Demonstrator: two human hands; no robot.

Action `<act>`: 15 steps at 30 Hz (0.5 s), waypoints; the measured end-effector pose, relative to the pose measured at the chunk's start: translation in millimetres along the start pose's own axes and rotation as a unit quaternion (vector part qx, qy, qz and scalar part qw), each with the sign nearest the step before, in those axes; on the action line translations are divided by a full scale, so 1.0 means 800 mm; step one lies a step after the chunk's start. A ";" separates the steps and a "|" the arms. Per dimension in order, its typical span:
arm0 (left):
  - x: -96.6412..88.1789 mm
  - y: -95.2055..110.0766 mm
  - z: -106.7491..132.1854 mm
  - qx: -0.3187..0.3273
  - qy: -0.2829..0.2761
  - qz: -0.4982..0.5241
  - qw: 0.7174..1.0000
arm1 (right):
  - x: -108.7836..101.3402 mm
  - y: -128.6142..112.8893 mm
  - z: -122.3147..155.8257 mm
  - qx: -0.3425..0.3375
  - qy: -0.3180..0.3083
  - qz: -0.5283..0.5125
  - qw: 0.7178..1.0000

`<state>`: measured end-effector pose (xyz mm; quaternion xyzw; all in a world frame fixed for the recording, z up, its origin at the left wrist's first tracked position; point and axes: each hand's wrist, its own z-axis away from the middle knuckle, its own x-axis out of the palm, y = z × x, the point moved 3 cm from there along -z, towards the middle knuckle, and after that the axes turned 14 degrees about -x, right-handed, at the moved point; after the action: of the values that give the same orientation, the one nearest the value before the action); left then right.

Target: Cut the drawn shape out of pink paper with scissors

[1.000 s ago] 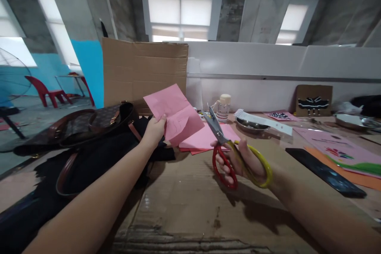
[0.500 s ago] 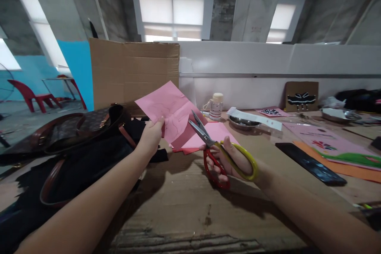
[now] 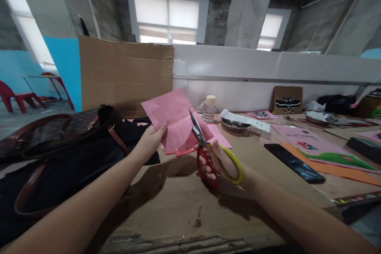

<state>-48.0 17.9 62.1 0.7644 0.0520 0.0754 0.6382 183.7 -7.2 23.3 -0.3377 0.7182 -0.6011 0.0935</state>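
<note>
My left hand (image 3: 153, 141) pinches the lower left edge of a pink sheet of paper (image 3: 171, 117) that has a crease and faint drawn outlines. My right hand (image 3: 222, 162) has its fingers through the loops of a pair of scissors (image 3: 202, 138), one handle yellow and the other red. The blades point up and left at the right side of the sheet, parted only a little; whether they touch the paper I cannot tell. Behind and below the held sheet, more pink paper (image 3: 219, 137) and some red paper lie on the cardboard.
A brown and black handbag (image 3: 68, 135) lies at left before an upright cardboard panel (image 3: 127, 75). A small bottle (image 3: 209, 109), a metal bowl (image 3: 235, 124) with a white strip, a black phone (image 3: 293, 162) and a pink printed folder (image 3: 315, 143) are at the back and right.
The view has turned slightly to the right. The pink sheet is tilted more toward me, showing its outlines more fully, and the scissor blades have closed somewhat beside it.
</note>
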 end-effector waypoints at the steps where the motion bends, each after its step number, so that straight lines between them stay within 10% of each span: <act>1: 0.000 0.000 0.000 -0.003 -0.001 -0.002 1.000 | -0.002 0.002 0.000 0.000 0.005 0.000 1.000; 15: -0.017 0.000 -0.010 0.008 0.038 -0.059 0.997 | -0.010 0.012 0.007 0.044 -0.002 0.058 0.997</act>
<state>-62.8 23.3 62.7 0.7617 0.1220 0.0657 0.6329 188.9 -6.6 10.9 -0.2923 0.7090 -0.6253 0.1444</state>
